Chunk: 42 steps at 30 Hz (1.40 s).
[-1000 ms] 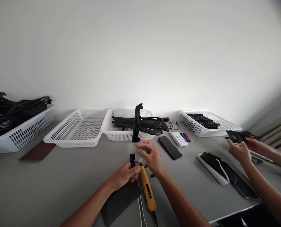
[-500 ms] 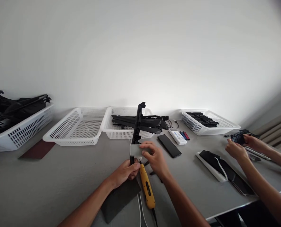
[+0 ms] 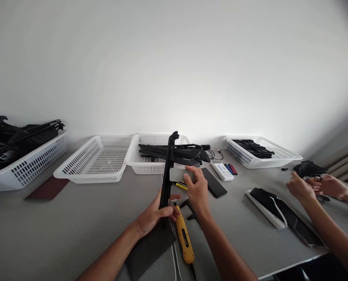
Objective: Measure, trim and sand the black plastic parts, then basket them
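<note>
My left hand (image 3: pixel 156 214) is wrapped round the lower part of a long black plastic strip (image 3: pixel 168 168), which stands tilted upward. My right hand (image 3: pixel 197 190) pinches a flat light-grey plate (image 3: pixel 178 175), whose left end touches or overlaps the strip's edge. Below my hands a yellow corded tool (image 3: pixel 184 238) lies on the table beside white cables. A dark sheet (image 3: pixel 150 249) is partly under my left forearm. Black calipers (image 3: pixel 190 208) and a yellow item (image 3: pixel 182 185) lie close to my right hand, partly hidden by it.
White baskets (image 3: pixel 88 180) stand along the wall, some with black parts. A black phone (image 3: pixel 216 185), a white box (image 3: pixel 222 171) and a dark red sheet (image 3: pixel 47 188) lie on the table. At the right, another person's hands (image 3: pixel 302 187) hold something small near black-and-white parts (image 3: pixel 267 207).
The strip has turned and sits lower in my left hand's grip. My right hand and the plate have moved up and right. The other person's hands have moved right.
</note>
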Each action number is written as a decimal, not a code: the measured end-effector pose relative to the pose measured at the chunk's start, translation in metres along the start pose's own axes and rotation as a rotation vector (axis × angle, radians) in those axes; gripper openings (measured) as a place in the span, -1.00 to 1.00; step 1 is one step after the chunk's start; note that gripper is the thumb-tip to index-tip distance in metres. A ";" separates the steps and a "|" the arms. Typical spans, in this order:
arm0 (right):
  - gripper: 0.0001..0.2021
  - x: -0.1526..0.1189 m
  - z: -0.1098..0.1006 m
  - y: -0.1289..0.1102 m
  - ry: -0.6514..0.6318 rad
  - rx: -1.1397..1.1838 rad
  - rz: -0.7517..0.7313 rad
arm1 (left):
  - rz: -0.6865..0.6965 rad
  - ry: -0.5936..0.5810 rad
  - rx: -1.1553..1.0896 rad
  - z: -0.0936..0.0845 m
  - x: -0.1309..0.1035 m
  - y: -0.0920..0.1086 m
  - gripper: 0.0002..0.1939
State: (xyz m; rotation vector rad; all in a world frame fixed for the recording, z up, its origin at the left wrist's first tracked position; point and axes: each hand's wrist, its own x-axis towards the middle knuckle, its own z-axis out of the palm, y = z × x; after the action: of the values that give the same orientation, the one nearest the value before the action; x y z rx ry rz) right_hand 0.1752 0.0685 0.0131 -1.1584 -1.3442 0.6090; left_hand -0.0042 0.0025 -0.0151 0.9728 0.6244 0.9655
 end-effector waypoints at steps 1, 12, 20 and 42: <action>-0.69 -0.003 0.000 0.001 -0.046 -0.004 -0.018 | 0.012 0.034 -0.036 0.000 0.002 -0.001 -0.30; -0.73 -0.047 -0.019 -0.001 -0.119 -0.014 0.030 | 0.105 0.287 -0.021 -0.003 0.013 -0.013 -0.17; -0.67 -0.047 -0.021 -0.002 -0.416 -0.066 0.042 | 0.077 0.325 0.120 -0.002 0.012 -0.014 -0.31; -0.64 -0.045 -0.024 -0.016 -0.379 -0.068 0.094 | 0.083 0.370 0.073 -0.007 0.015 -0.023 -0.33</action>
State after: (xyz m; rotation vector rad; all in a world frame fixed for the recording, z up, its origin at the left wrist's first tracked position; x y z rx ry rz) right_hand 0.1846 0.0159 0.0126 -1.2059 -1.6469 0.8897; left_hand 0.0066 0.0136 -0.0390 0.8961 0.9393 1.2163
